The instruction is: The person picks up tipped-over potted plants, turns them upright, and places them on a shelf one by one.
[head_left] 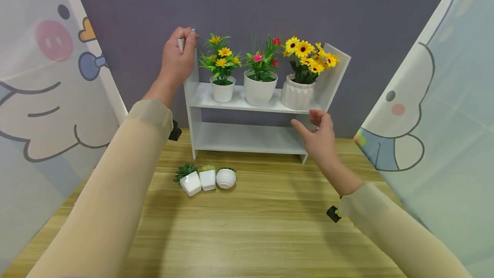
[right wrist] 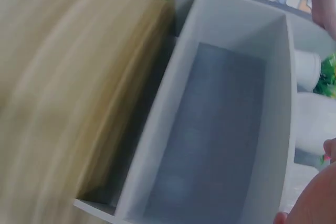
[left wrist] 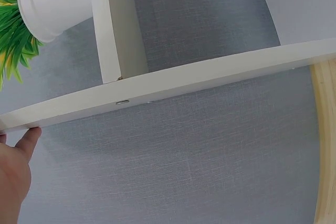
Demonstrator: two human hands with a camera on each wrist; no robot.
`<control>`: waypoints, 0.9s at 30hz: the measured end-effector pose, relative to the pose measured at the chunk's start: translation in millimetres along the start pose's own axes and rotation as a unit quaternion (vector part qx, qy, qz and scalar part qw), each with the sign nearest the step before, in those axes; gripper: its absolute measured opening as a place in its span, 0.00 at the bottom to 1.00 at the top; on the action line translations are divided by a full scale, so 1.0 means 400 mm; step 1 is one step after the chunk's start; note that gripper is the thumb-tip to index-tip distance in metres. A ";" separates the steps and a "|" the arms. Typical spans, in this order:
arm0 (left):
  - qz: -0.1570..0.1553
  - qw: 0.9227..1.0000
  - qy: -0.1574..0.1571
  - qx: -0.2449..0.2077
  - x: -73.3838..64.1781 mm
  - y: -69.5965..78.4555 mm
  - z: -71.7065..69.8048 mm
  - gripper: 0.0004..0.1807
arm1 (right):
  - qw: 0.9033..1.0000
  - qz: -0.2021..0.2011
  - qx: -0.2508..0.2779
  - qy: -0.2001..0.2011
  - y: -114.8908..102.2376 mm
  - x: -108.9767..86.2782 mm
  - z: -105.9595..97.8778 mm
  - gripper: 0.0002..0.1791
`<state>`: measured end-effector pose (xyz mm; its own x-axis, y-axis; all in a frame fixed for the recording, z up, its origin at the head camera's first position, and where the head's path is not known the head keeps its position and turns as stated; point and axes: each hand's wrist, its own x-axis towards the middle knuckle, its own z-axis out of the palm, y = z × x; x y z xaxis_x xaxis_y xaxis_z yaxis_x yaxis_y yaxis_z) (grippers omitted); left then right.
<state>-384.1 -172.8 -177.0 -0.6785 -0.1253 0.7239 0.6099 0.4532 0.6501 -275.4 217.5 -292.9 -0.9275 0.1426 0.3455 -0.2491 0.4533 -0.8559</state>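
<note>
A white two-tier shelf (head_left: 251, 137) stands against the grey wall. My left hand (head_left: 179, 52) grips the top of its left side panel (left wrist: 184, 80); in the left wrist view the thumb lies against the panel. Near the right end of the shelf hangs my right hand (head_left: 322, 140), thumb and fingers spread with nothing between them. Whether it touches the shelf I cannot tell. Three white pots line the upper tier: one with yellow flowers (head_left: 223, 91), one with pink flowers (head_left: 260, 89) and a ribbed one with sunflowers (head_left: 297, 94).
Three small white potted succulents lie tipped over on the wooden table (head_left: 247, 226): a square pot (head_left: 191, 184), another square pot (head_left: 208, 180) and a round ribbed pot (head_left: 226, 179). Cartoon-printed curtains (head_left: 444, 110) flank the table on both sides.
</note>
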 end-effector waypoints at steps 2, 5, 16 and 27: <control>-0.003 1.000 0.000 -0.002 -0.001 0.000 0.000 0.13 | 1.000 0.001 -0.001 -0.016 0.017 -0.017 0.001 0.44; -0.006 1.000 -0.002 0.001 -0.003 0.000 0.000 0.12 | 0.999 0.010 0.001 -0.041 0.048 -0.039 0.004 0.43; 0.001 1.000 0.006 -0.004 -0.002 0.000 -0.002 0.13 | 0.987 0.065 -0.010 -0.146 0.159 -0.104 0.052 0.40; -0.005 1.000 -0.002 0.007 -0.003 0.002 -0.001 0.13 | 0.974 0.093 -0.021 -0.206 0.206 -0.153 0.107 0.37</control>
<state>-382.8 -172.6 -177.4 -0.6865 -0.1273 0.7159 0.5967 0.4640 0.6547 -251.2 208.4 -401.1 -0.9907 -0.1361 -0.0064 -0.0617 0.4900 -0.8695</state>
